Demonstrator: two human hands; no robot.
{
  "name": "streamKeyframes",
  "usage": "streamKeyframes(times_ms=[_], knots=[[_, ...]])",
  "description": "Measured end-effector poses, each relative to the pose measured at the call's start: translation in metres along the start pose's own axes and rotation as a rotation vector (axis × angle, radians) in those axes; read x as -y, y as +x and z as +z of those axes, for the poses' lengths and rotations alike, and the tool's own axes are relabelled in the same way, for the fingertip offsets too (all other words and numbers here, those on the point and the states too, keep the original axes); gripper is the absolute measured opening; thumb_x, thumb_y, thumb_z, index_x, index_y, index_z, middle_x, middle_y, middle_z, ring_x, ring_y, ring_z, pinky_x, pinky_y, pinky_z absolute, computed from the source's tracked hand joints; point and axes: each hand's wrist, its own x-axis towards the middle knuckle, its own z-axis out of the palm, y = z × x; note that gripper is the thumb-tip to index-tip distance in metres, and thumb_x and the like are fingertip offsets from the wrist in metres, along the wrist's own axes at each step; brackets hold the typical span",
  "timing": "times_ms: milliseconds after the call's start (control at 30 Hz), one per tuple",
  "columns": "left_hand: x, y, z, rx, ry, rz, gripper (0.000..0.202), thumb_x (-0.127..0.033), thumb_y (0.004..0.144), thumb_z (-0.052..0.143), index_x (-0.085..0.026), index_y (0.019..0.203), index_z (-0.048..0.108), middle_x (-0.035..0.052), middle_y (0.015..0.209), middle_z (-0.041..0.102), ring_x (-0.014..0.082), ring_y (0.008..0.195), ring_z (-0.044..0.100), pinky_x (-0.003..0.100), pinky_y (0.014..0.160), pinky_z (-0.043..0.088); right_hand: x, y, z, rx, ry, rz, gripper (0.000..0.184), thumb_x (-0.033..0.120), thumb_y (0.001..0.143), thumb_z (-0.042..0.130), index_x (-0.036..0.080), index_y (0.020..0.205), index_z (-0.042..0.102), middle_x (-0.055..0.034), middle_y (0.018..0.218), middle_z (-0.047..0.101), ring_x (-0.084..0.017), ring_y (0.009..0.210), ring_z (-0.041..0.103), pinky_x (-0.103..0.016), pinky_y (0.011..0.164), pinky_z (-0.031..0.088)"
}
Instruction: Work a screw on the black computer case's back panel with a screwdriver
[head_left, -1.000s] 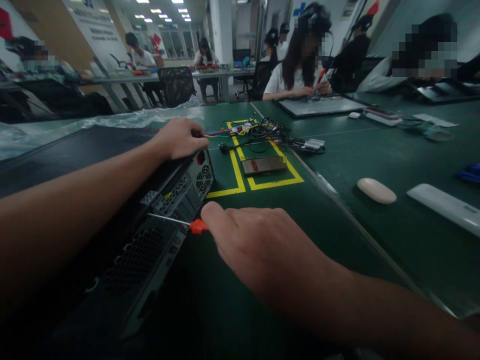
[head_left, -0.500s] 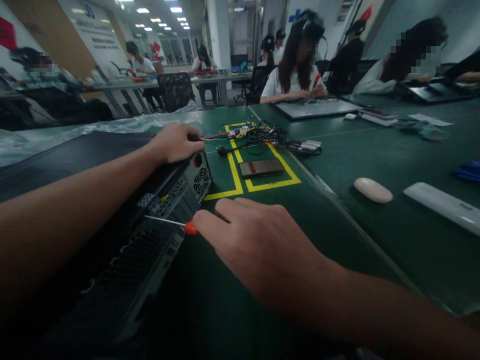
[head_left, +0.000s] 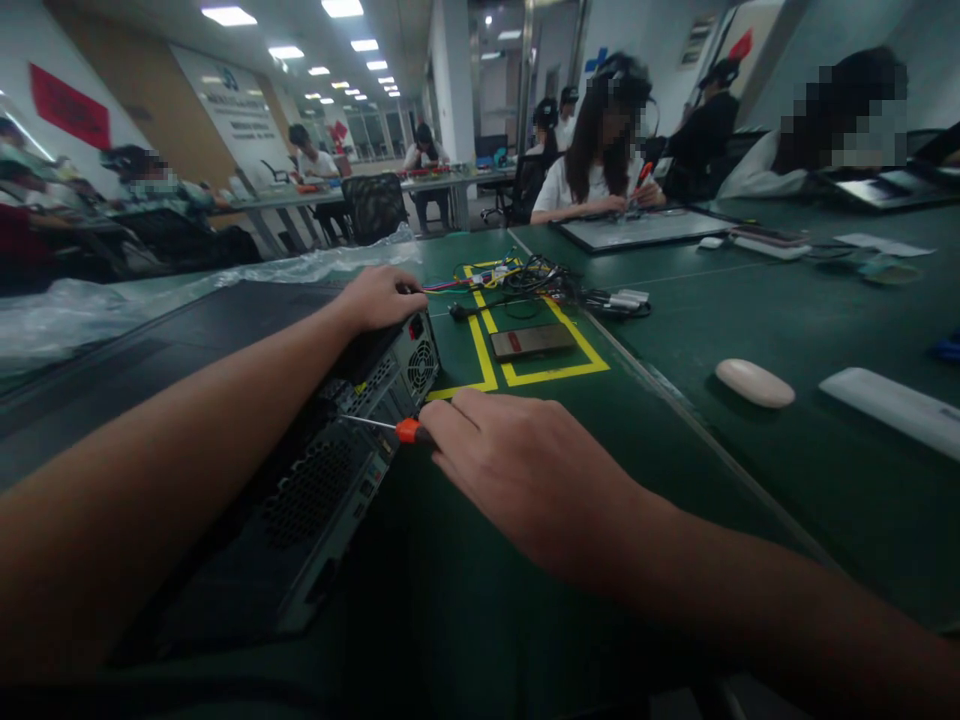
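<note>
A black desktop computer case (head_left: pixel 322 480) lies on its side on the green mat, its perforated rear panel facing me. My left hand (head_left: pixel 379 297) rests closed over the case's far top corner, above the fan grille (head_left: pixel 420 366). My right hand (head_left: pixel 525 470) grips an orange-handled screwdriver (head_left: pixel 401 430), most of the handle hidden in the fist. Its thin metal shaft points left and its tip touches the rear panel.
A yellow-taped rectangle (head_left: pixel 555 372) on the mat holds a dark flat device (head_left: pixel 532 341) and a tangle of cables (head_left: pixel 525 275). A white mouse (head_left: pixel 754 382) and white keyboard (head_left: pixel 892 410) lie at right. Crumpled clear plastic (head_left: pixel 225 275) lies behind the case. Other people work at tables beyond.
The view has shifted slightly, so the case and both hands sit a little further right. My right hand still holds the screwdriver against the rear panel; the left hand stays on the corner.
</note>
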Motion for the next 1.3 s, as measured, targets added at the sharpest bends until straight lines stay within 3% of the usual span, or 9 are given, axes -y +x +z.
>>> streamKeyframes(times_ms=[100,300,433,567,800,1000,1300], knots=[[0.000,0.000,0.000,0.005,-0.003,-0.002,0.047,-0.043,0.089,0.059,-0.021,0.117,0.089,0.0144,0.120,0.085,0.0354,0.114,0.074,0.044,0.099,0.057,0.003,-0.001,-0.002,0.032,-0.007,0.005,0.019,0.014,0.112,0.049,0.018,0.109,0.067,-0.0058,0.098,0.074,-0.022,0.077,0.069,-0.035,0.057,0.031],[-0.001,0.002,-0.001,0.011,0.025,0.012,0.049,-0.044,0.089,0.058,-0.020,0.118,0.089,0.0139,0.114,0.085,0.0339,0.109,0.075,0.042,0.096,0.057,0.006,-0.003,0.004,0.001,-0.005,0.024,0.025,0.022,0.115,0.047,0.019,0.132,0.064,-0.0014,0.085,0.073,-0.019,0.065,0.065,-0.035,0.051,0.020],[0.000,0.002,-0.002,0.021,0.051,0.019,0.049,-0.045,0.088,0.057,-0.023,0.117,0.089,0.0103,0.115,0.085,0.0319,0.108,0.076,0.040,0.095,0.056,0.002,-0.001,0.012,-0.089,-0.010,0.009,0.024,0.036,0.117,0.048,0.021,0.125,0.065,-0.0027,0.095,0.078,-0.021,0.074,0.072,-0.036,0.053,0.020],[-0.002,0.001,-0.004,0.022,0.066,0.024,0.049,-0.047,0.087,0.057,-0.023,0.115,0.089,0.0097,0.115,0.086,0.0324,0.110,0.076,0.039,0.098,0.056,-0.003,0.001,0.016,-0.106,-0.025,-0.006,0.018,0.026,0.115,0.049,0.022,0.121,0.066,-0.0003,0.091,0.079,-0.020,0.071,0.071,-0.036,0.054,0.022],[-0.001,0.001,-0.005,0.043,0.067,0.022,0.049,-0.049,0.088,0.056,-0.024,0.116,0.088,0.0092,0.117,0.086,0.0316,0.110,0.076,0.039,0.097,0.056,-0.008,0.001,0.011,-0.100,-0.006,0.010,0.017,0.026,0.115,0.051,0.020,0.108,0.065,-0.0021,0.093,0.078,-0.017,0.072,0.068,-0.035,0.057,0.023],[-0.003,0.000,-0.004,0.014,0.032,0.043,0.047,-0.044,0.088,0.057,-0.022,0.114,0.089,0.0117,0.120,0.085,0.0325,0.113,0.076,0.041,0.099,0.057,-0.006,0.003,0.009,-0.107,0.016,0.053,0.015,0.018,0.111,0.053,0.019,0.103,0.066,-0.0050,0.094,0.077,-0.020,0.078,0.071,-0.036,0.059,0.023],[-0.006,-0.001,-0.004,0.013,0.028,0.027,0.048,-0.043,0.087,0.058,-0.019,0.114,0.089,0.0132,0.117,0.085,0.0333,0.109,0.076,0.041,0.098,0.058,-0.001,0.002,0.014,-0.134,0.002,0.093,0.019,0.018,0.111,0.051,0.018,0.104,0.068,-0.0082,0.097,0.076,-0.025,0.090,0.071,-0.036,0.060,0.026]])
